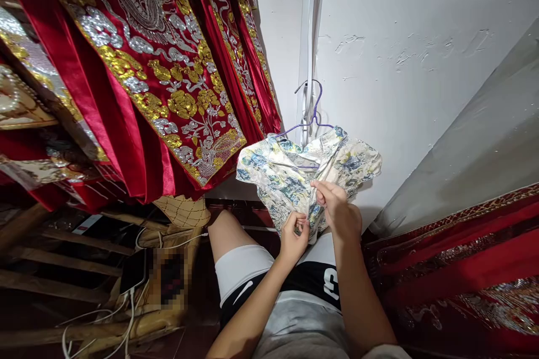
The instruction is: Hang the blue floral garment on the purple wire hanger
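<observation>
A short-sleeved floral shirt [284,174], white with blue and yellow print, hangs on a purple hanger [315,115] in front of me. The hanger's hook rests by a white pole or pipe on the wall. My right hand [332,199] pinches the shirt's front edge at the chest, below the collar opening. Lower down and to the left, my left hand [295,233] has its fingers closed on the same front edge. Any button between the fingers is too small to make out. The shirt's lower end falls between my legs.
Red garments with gold and silver sequins [181,101] hang at the left. A wooden chair [164,320] with a phone [133,272] and white cables stands at lower left. Another red embroidered cloth [475,269] lies at right. A white wall [400,22] rises behind the shirt.
</observation>
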The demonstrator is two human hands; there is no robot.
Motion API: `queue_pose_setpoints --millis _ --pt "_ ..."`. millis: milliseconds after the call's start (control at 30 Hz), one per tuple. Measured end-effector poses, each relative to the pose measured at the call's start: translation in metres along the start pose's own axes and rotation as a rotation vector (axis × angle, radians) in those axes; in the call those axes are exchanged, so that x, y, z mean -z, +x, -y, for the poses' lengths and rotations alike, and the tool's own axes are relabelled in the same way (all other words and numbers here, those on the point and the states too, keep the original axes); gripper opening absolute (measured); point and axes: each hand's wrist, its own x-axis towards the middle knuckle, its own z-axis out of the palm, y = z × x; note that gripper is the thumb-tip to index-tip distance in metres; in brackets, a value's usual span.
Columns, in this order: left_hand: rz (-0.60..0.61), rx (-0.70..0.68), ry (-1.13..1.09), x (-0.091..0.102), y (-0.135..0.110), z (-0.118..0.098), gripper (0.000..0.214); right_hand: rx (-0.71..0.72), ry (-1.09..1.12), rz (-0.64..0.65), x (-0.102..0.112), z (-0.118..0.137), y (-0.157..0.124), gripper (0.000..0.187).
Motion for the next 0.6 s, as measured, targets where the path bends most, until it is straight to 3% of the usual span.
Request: queue_pose_setpoints --millis 233,400,500,600 --pt "-0.016 -0.026 0.018 0.000 -0.001 0.010 0.018 0.114 0.229 -0.009 -0.028 0.051 0.044 0.037" --pt "0.045 0.037 -0.025 0.002 -0.005 0.021 0.020 0.200 0.215 -0.032 -0.035 0.070 0.049 0.033" --pt "0.061 -0.005 -0.032 0.008 0.014 0.002 0.020 0.219 0.165 -0.014 -0.035 0.070 0.042 0.034" --pt "-0.031 -0.170 -0.073 0.018 0.058 -0.047 0.022 0.272 0.120 -0.034 -0.034 0.071 0.032 0.033"
